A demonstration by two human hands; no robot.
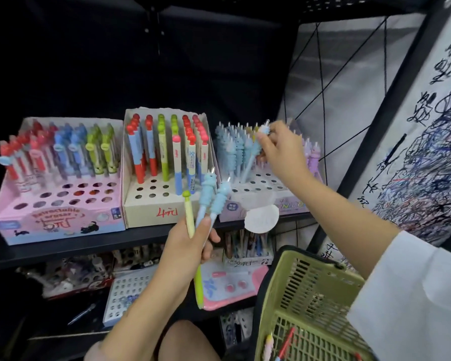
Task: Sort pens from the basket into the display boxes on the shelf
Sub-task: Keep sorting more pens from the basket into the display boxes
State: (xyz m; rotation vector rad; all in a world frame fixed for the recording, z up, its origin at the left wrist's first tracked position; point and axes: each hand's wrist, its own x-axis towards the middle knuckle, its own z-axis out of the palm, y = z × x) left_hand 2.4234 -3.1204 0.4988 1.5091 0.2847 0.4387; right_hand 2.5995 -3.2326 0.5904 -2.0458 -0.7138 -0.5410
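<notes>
My right hand (pixel 279 149) pinches a light blue pen (pixel 251 160) by its top, the pen's tip down at a hole in the purple display box (pixel 261 204) at the right of the shelf. In front of the shelf edge my left hand (pixel 190 243) grips a bunch of pens (pixel 206 201): two light blue ones with animal tops and a cream one with a green cap. The green basket (pixel 305 303) hangs at the lower right with a few pens in its bottom.
A pink display box (pixel 57 225) at the left and a cream box (pixel 151 212) in the middle hold rows of coloured pens above free holes. Lower shelves carry more stationery. A scribbled test-paper panel (pixel 427 142) stands to the right.
</notes>
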